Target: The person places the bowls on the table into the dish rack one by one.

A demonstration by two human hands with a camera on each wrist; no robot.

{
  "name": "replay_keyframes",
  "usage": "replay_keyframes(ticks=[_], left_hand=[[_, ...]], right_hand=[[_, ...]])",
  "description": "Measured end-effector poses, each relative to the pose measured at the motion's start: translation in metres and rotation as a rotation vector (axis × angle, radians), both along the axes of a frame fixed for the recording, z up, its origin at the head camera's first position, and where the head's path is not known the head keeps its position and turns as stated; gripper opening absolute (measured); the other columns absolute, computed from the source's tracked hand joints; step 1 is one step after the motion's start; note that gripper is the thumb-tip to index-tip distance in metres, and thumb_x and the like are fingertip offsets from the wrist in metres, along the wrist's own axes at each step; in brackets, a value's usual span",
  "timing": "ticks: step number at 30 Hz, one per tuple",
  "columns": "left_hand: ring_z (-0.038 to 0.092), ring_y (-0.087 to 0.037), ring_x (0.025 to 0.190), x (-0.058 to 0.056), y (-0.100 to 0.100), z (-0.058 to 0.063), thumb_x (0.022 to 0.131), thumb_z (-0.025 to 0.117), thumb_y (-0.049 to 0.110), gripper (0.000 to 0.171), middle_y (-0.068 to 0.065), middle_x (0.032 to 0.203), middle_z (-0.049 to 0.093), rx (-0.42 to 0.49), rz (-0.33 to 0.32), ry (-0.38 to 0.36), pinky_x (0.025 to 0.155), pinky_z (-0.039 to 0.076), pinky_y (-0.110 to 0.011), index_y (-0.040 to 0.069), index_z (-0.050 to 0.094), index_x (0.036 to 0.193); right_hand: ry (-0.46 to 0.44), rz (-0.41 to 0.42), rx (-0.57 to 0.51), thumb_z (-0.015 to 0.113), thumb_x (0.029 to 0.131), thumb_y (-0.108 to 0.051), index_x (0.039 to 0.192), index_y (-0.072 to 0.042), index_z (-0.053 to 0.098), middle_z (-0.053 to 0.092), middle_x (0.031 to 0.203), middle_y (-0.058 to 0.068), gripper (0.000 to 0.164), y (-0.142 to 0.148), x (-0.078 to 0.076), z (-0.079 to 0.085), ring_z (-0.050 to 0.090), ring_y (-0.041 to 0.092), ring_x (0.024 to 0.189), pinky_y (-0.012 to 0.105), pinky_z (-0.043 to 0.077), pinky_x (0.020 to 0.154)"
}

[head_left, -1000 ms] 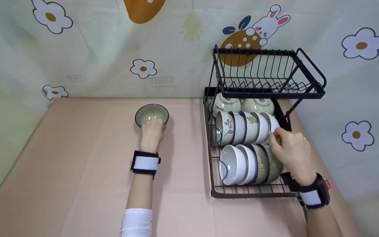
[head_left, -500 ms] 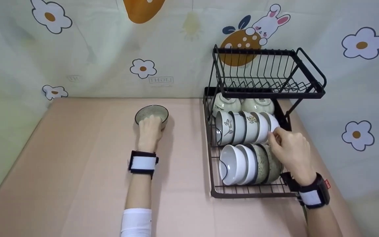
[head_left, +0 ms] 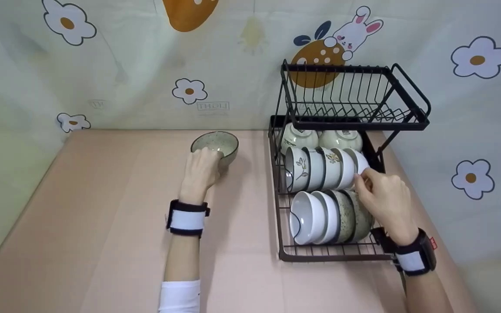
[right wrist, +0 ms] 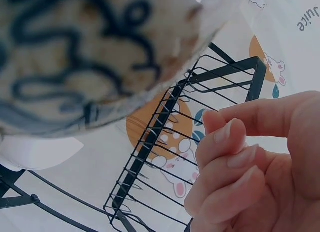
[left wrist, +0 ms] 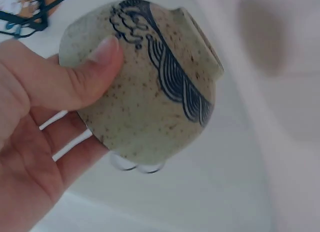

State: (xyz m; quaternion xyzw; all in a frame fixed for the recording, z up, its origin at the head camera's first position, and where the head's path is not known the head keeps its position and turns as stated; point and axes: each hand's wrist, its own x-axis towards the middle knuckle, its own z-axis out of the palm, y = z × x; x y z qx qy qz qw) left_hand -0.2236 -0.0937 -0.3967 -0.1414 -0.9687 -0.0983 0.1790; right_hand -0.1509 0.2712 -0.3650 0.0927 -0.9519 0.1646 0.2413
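My left hand (head_left: 202, 168) grips a speckled grey-green bowl (head_left: 218, 140) at its near side, left of the rack and close to the wall. In the left wrist view, the thumb presses on the bowl's outside (left wrist: 165, 92), which carries a dark blue wave pattern, with the other fingers behind the rim. At the rack's right side, my right hand (head_left: 387, 198) hangs with loosely curled fingers (right wrist: 235, 187) and holds nothing. Its fingertips are right beside the end of the middle row of bowls (head_left: 333, 169). A patterned bowl (right wrist: 90, 57) looms large in the right wrist view.
A black two-tier dish rack (head_left: 280, 226) stands on the pink table (head_left: 102, 226). Its lower tier holds a front row of white bowls (head_left: 307, 217) and speckled bowls (head_left: 357, 217), with two upturned bowls (head_left: 342, 140) behind. The upper tier (head_left: 355, 126) overhangs the back. A patterned curtain (head_left: 146, 56) backs the table.
The bowl has shifted right and slightly back with my left hand, which has turned so its fingers lie at the bowl's near left. My right hand has stayed still.
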Motion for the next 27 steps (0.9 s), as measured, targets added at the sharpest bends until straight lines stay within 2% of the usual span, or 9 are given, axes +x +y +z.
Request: replay_keyframes(ticks=[5, 10, 14, 17, 20, 24, 27], left_hand=[[0.065, -0.031, 0.062, 0.017, 0.007, 0.021, 0.065, 0.059, -0.018, 0.022, -0.013, 0.068, 0.069, 0.048, -0.141, 0.081, 0.054, 0.053, -0.041, 0.003, 0.066, 0.07], [0.069, -0.029, 0.069, 0.03, 0.017, 0.034, 0.066, 0.059, -0.02, 0.028, -0.013, 0.076, 0.072, 0.133, -0.319, 0.053, 0.063, 0.058, -0.037, 0.005, 0.068, 0.076], [0.069, -0.025, 0.07, 0.036, 0.027, 0.039, 0.07, 0.063, -0.016, 0.026, -0.011, 0.077, 0.073, 0.139, -0.445, 0.06, 0.065, 0.058, -0.032, 0.007, 0.07, 0.08], [0.067, -0.021, 0.068, 0.04, 0.035, 0.04, 0.072, 0.065, -0.013, 0.023, -0.008, 0.075, 0.073, 0.125, -0.519, 0.124, 0.063, 0.057, -0.028, 0.007, 0.071, 0.082], [0.062, -0.018, 0.062, 0.041, 0.044, 0.039, 0.073, 0.067, -0.011, 0.019, -0.006, 0.071, 0.072, 0.118, -0.582, 0.215, 0.058, 0.053, -0.024, 0.007, 0.069, 0.078], [0.056, -0.014, 0.058, 0.044, 0.056, 0.037, 0.071, 0.065, -0.013, 0.022, -0.002, 0.067, 0.069, 0.09, -0.641, 0.342, 0.055, 0.048, -0.02, 0.009, 0.066, 0.073], [0.059, -0.011, 0.061, 0.046, 0.067, 0.037, 0.068, 0.062, -0.015, 0.028, 0.001, 0.067, 0.069, 0.042, -0.668, 0.429, 0.061, 0.05, -0.019, 0.011, 0.068, 0.076]], right_hand=[[0.003, 0.006, 0.005, 0.06, 0.089, -0.015, 0.065, -0.008, 0.058, 0.052, 0.048, 0.002, 0.025, 0.0, 0.0, 0.001, 0.038, 0.012, 0.041, 0.024, 0.029, 0.039], [0.007, 0.016, 0.0, 0.061, 0.088, -0.014, 0.063, -0.009, 0.056, 0.049, 0.047, 0.001, 0.026, -0.001, 0.0, 0.0, 0.037, 0.012, 0.041, 0.024, 0.027, 0.039], [0.014, 0.034, -0.017, 0.061, 0.088, -0.013, 0.063, -0.01, 0.056, 0.05, 0.047, 0.0, 0.025, -0.003, 0.0, 0.0, 0.037, 0.011, 0.042, 0.023, 0.027, 0.04], [0.029, 0.064, -0.043, 0.061, 0.087, -0.011, 0.064, -0.009, 0.058, 0.052, 0.049, 0.001, 0.024, -0.004, 0.0, -0.001, 0.037, 0.01, 0.043, 0.021, 0.029, 0.041], [0.032, 0.092, -0.083, 0.062, 0.087, -0.009, 0.069, -0.006, 0.062, 0.057, 0.053, 0.002, 0.017, -0.007, 0.0, 0.0, 0.041, 0.007, 0.046, 0.02, 0.033, 0.043], [0.0, 0.089, -0.159, 0.063, 0.088, -0.01, 0.085, -0.004, 0.067, 0.063, 0.062, 0.003, 0.008, -0.01, 0.002, 0.001, 0.046, 0.003, 0.051, 0.017, 0.039, 0.048], [-0.031, 0.069, -0.203, 0.061, 0.091, -0.013, 0.097, -0.003, 0.066, 0.067, 0.069, 0.004, 0.013, -0.013, 0.004, 0.003, 0.051, 0.001, 0.057, 0.016, 0.042, 0.053]])
